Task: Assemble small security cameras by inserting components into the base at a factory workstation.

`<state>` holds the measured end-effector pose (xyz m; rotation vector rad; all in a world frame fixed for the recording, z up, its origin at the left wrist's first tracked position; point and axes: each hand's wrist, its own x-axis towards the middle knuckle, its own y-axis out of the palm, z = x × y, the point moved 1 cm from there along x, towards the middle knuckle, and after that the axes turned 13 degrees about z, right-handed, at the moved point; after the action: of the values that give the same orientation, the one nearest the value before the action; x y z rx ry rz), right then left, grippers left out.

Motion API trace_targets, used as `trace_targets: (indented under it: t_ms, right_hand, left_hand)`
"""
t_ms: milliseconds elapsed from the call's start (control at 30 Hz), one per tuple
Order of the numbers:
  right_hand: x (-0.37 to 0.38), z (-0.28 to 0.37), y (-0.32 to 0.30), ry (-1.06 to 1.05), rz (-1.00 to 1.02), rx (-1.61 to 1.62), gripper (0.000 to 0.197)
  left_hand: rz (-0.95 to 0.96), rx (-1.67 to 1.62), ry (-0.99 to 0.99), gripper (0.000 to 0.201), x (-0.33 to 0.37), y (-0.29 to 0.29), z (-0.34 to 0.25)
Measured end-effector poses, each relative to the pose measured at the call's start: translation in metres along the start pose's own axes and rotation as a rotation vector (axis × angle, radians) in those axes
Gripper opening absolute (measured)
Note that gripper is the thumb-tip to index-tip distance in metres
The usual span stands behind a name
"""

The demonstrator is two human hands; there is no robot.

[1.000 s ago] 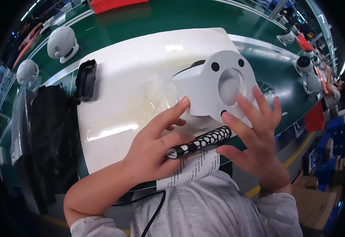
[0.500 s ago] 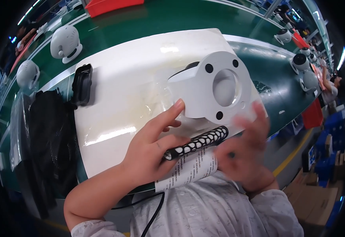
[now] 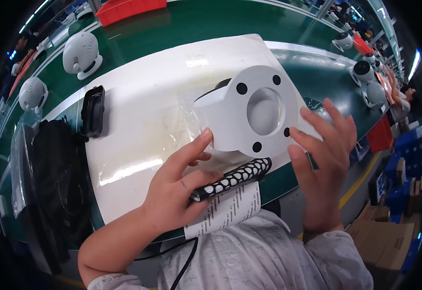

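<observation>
A white appliance point(image 3: 223, 118) lies on its side on the white board, its round base point(image 3: 288, 104) facing me. Four black round pads sit around the base's central hole. My left hand point(image 3: 172, 188) is closed on a rolled sheet of black material with white circles point(image 3: 232, 179), while its index fingertip touches the appliance's side. From under the roll hangs a printed paper strip point(image 3: 223, 212). My right hand point(image 3: 324, 154) has its fingers spread, the index fingertip at the lower right pad point(image 3: 287, 132). Whether it presses on that pad I cannot tell.
A black tray point(image 3: 93, 112) stands on the white board's point(image 3: 138, 140) left side. Black bags point(image 3: 59, 164) lie further left. Similar white appliances point(image 3: 81, 53) stand on the green table, with a red bin point(image 3: 129, 10) at the back. Cardboard point(image 3: 382, 241) is at the lower right.
My right hand has moved up and right from beside the roll, its fingers spreading. A pad now fills the base's lower right recess. The whole view has shifted slightly.
</observation>
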<state>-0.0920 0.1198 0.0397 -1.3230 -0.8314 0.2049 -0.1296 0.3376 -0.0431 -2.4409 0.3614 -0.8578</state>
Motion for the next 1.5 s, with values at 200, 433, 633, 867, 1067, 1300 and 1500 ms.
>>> trace_targets:
  t_ms: [200,433,633,867,1067,1300,1500]
  right_hand:
    - [-0.003,-0.015,0.008,0.040,-0.111,0.228,0.047]
    - [0.031,-0.014,0.031,0.191,0.098,1.576,0.026]
    - [0.127,-0.027,0.053,-0.248,-0.130,0.246,0.023]
    - [0.266,-0.055,0.170,-0.278,-0.125,-0.275,0.014]
    - [0.292,-0.038,0.216,-0.104,0.204,-0.367,0.014]
    - [0.301,0.019,0.187,-0.266,0.657,-0.197,0.041]
    - [0.310,0.116,0.212,-0.412,0.641,0.040,0.055]
  left_hand:
    - [0.013,0.017,0.003,0.033,0.000,0.000,-0.001]
    - [0.055,0.013,0.032,0.034,-0.002,-0.003,0.004]
    - [0.108,-0.083,-0.051,0.031,-0.004,-0.006,0.013]
    - [0.082,-0.174,-0.052,0.027,-0.013,-0.004,0.028]
    - [0.071,-0.241,-0.043,0.026,-0.016,-0.001,0.039]
    - [0.046,-0.254,-0.042,0.026,-0.010,0.001,0.040]
    - [0.066,-0.273,-0.014,0.027,-0.014,-0.002,0.043]
